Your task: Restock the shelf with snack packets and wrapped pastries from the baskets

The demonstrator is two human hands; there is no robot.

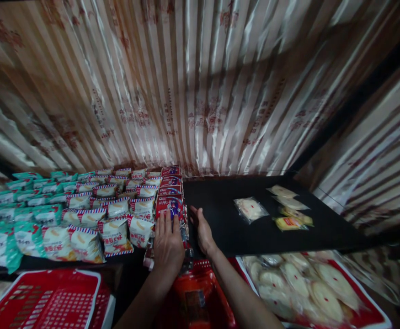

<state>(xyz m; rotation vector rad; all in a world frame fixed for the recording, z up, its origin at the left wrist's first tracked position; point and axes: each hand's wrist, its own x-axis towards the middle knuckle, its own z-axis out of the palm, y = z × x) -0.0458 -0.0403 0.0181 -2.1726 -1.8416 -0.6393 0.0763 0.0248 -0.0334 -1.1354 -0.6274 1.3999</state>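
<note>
My left hand (168, 244) lies flat, fingers stretched out, over the near end of a row of red snack packets (168, 203). Just to the right of that row is my right hand (203, 228), its fingers apart and pointing at the packets' side. Whether its fingertips touch them I cannot tell. Neither hand grips anything. Directly left of the red packets stand rows of white bags with striped edges (117, 208), and past those, teal bags (30, 237). The lower front of the red packets is partly hidden by my left hand.
On the black shelf (216, 196) to the right lie a clear-wrapped flat bread (251, 209), a yellow packet (289, 223) and pale packets (282, 192). Below are a red basket (49, 297), an orange-red basket (200, 292) and a red tray (364, 288) of round wrapped breads. Striped sheeting (200, 91) hangs behind.
</note>
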